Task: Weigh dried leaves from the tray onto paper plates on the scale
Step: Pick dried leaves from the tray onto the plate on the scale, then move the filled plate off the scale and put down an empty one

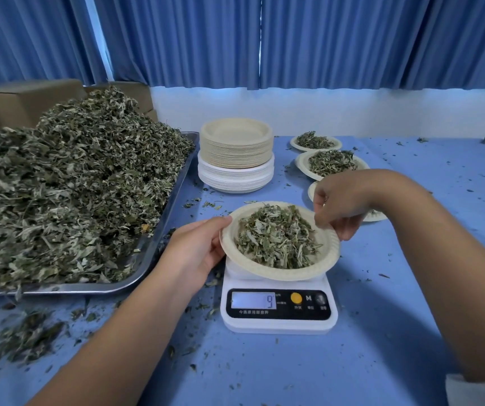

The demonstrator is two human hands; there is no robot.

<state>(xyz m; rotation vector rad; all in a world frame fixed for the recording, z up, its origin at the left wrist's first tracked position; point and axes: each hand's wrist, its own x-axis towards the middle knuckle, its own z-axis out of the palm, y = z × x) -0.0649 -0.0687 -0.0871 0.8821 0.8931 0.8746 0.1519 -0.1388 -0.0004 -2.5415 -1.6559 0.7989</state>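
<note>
A paper plate (pixel 327 260) heaped with dried leaves (pixel 276 237) sits tilted over the white scale (pixel 279 323), whose display shows 9. My left hand (pixel 197 247) grips the plate's left rim. My right hand (pixel 343 205) pinches the plate's right rim. A metal tray (pixel 159 247) on the left holds a big pile of dried leaves (pixel 68 183).
A tall stack of empty paper plates (pixel 236 155) stands behind the scale. Three filled plates (pixel 302 164) line up at the back right, the nearest partly hidden by my right hand. Leaf crumbs litter the blue table (pixel 411 288). Cardboard boxes (pixel 15 104) sit behind the tray.
</note>
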